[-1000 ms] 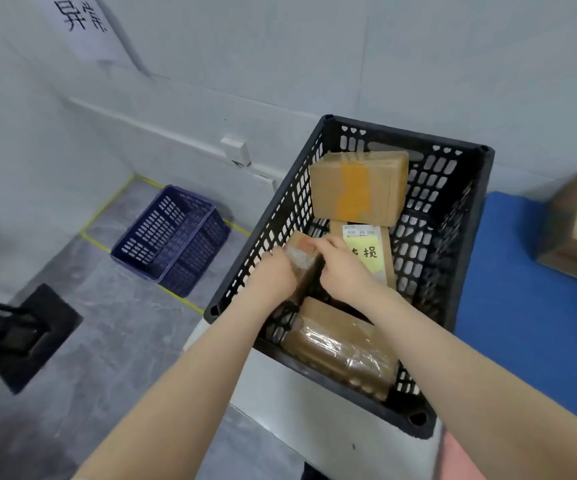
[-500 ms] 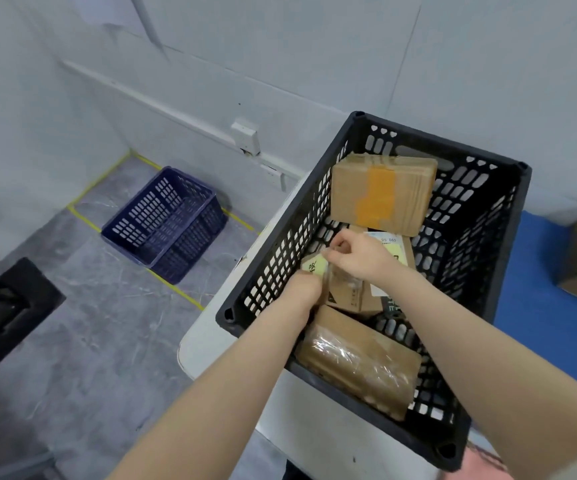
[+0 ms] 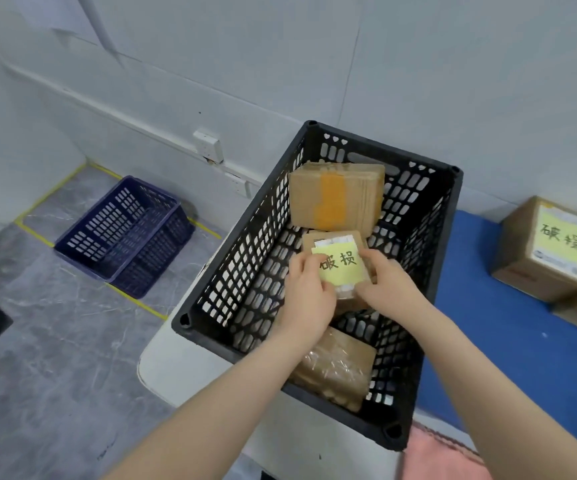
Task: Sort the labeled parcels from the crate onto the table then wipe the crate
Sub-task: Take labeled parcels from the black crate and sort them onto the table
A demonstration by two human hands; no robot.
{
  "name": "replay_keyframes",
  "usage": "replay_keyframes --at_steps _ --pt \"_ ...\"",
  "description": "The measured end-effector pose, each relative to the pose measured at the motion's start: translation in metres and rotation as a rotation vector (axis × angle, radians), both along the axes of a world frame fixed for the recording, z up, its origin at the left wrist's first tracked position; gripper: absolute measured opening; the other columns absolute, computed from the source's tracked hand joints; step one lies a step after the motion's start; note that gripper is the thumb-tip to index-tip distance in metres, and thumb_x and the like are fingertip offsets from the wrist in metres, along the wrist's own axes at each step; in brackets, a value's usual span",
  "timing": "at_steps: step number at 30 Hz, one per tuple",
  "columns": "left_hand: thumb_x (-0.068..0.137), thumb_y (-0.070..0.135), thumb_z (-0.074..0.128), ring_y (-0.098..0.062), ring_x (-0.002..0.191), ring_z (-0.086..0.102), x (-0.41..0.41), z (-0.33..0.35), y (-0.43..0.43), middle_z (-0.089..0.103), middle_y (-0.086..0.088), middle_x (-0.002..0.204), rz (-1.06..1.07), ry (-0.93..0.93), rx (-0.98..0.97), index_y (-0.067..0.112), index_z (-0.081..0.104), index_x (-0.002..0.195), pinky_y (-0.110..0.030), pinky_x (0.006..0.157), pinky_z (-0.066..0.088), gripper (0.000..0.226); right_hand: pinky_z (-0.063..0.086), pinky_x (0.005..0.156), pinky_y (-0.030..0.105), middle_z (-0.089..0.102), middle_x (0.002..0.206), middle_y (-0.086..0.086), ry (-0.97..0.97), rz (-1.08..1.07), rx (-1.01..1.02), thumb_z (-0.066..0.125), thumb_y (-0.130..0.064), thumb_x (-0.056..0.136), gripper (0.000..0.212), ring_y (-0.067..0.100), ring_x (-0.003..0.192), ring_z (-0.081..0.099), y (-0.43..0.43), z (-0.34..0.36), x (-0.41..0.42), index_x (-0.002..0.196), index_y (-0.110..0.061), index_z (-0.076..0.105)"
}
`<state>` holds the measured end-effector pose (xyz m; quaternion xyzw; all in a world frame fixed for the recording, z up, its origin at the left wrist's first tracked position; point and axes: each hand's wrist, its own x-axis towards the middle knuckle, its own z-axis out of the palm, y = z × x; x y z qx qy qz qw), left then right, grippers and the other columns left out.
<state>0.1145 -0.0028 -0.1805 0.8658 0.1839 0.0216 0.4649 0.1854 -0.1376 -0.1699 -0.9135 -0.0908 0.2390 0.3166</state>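
Grey-white walls behind, grey floor marked with yellow tape lines, blue crate parked inside them. White table is covered on its right part by a blue mat. Black crate is set on the table's left end.

Step in hand, as judged: sorting, mid-pick. Labelled parcel is held inside the black crate, around its middle, label up. Left hand is curled round its left edge, right hand round its right edge. Both are gripping it and nothing else is held. Whether it rests on anything below cannot be told.

Parcel look: small brown carton, tape-wrapped, white shipping slip on top, yellow note stuck over it with two handwritten characters. Judged light and rigid, so a two-hand grip is ample.

Two more parcels are seen in the black crate: taped carton with an orange strip at the far end, film-wrapped parcel at the near end. No label is visible on either from this angle.

Next move, as judged: labelled parcel to be lifted clear of the crate's right wall and set on the blue mat, likely beside sorted carton, which carries the same two characters on a yellow note. Note to be kept facing up. Wiping is not yet started; pink cloth is seen at the table's near edge
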Motion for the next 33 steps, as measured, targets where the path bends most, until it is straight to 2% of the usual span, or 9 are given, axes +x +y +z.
replay_keyframes --at_steps 6,9,12,15,17,20,22,27,33 --pt "0.09 0.008 0.049 -0.015 0.135 0.034 0.006 -0.01 0.003 0.001 0.01 0.16 -0.088 0.065 -0.04 0.018 0.037 0.142 -0.029 0.1 0.044 0.054 0.023 0.095 0.011 0.015 0.155 0.001 -0.039 0.137 0.013 0.058 -0.006 0.081 0.071 0.017 0.14 0.025 0.006 -0.013 -0.001 0.145 -0.026 0.036" --pt "0.09 0.007 0.049 -0.019 0.136 0.034 0.006 -0.002 0.005 0.014 0.009 0.159 -0.113 0.018 -0.003 0.02 0.038 0.142 -0.035 0.108 0.039 0.055 0.018 0.097 0.005 0.01 0.159 -0.002 -0.116 0.122 0.063 0.059 -0.009 0.083 0.066 0.011 0.144 0.018 0.004 -0.009 -0.005 0.145 -0.024 0.039" --pt "0.088 0.011 0.052 -0.018 0.133 0.037 0.001 0.017 0.005 0.025 0.01 0.154 -0.14 -0.091 0.072 0.023 0.043 0.137 -0.039 0.109 0.037 0.05 0.018 0.089 -0.009 0.015 0.156 -0.014 -0.281 0.094 0.179 0.059 -0.014 0.086 0.058 -0.008 0.135 0.018 -0.006 0.009 -0.013 0.142 -0.022 0.045" --pt "0.088 0.017 0.053 -0.011 0.14 0.024 -0.004 0.045 -0.002 0.024 0.016 0.154 -0.172 -0.188 0.166 0.029 0.044 0.136 -0.026 0.109 0.023 0.05 0.027 0.1 0.005 0.024 0.147 -0.023 -0.408 0.08 0.295 0.06 -0.018 0.088 0.051 -0.008 0.134 0.025 -0.021 0.038 -0.027 0.136 -0.027 0.051" --pt "0.088 0.019 0.053 -0.008 0.14 0.022 -0.007 0.068 -0.014 0.024 0.019 0.153 -0.204 -0.255 0.204 0.029 0.044 0.136 -0.023 0.106 0.021 0.05 0.04 0.097 0.018 0.026 0.147 -0.024 -0.482 0.043 0.334 0.06 -0.021 0.088 0.048 0.0 0.133 0.036 -0.036 0.059 -0.038 0.134 -0.031 0.052" --pt "0.087 0.023 0.051 -0.01 0.137 0.027 -0.009 0.1 -0.045 0.026 0.017 0.152 -0.285 -0.371 0.239 0.027 0.048 0.134 -0.029 0.107 0.032 0.047 0.043 0.081 0.015 0.027 0.148 -0.025 -0.567 -0.039 0.355 0.059 -0.025 0.087 0.047 -0.003 0.115 0.046 -0.073 0.089 -0.053 0.132 -0.037 0.052" --pt "0.085 0.023 0.051 -0.012 0.134 0.03 -0.009 0.115 -0.075 0.028 0.015 0.151 -0.365 -0.445 0.24 0.025 0.052 0.132 -0.033 0.104 0.039 0.047 0.045 0.079 0.012 0.026 0.148 -0.026 -0.609 -0.103 0.344 0.061 -0.025 0.086 0.048 -0.002 0.12 0.043 -0.107 0.103 -0.065 0.131 -0.038 0.051" --pt "0.086 0.025 0.05 -0.011 0.137 0.028 -0.01 0.118 -0.174 0.028 0.015 0.153 -0.635 -0.497 0.219 0.025 0.053 0.133 0.0 0.096 0.024 0.047 0.052 0.079 0.019 0.027 0.147 -0.027 -0.64 -0.324 0.259 0.064 -0.026 0.086 0.048 -0.003 0.125 0.042 -0.211 0.108 -0.108 0.131 -0.04 0.051" --pt "0.089 0.025 0.05 -0.015 0.134 0.029 -0.024 0.065 -0.286 0.022 0.015 0.154 -0.878 -0.354 0.197 0.027 0.049 0.136 -0.023 0.091 0.042 0.047 0.058 0.075 0.031 0.031 0.143 -0.02 -0.43 -0.555 0.185 0.062 -0.015 0.088 0.044 -0.003 0.112 0.05 -0.314 0.059 -0.151 0.129 -0.032 0.055"
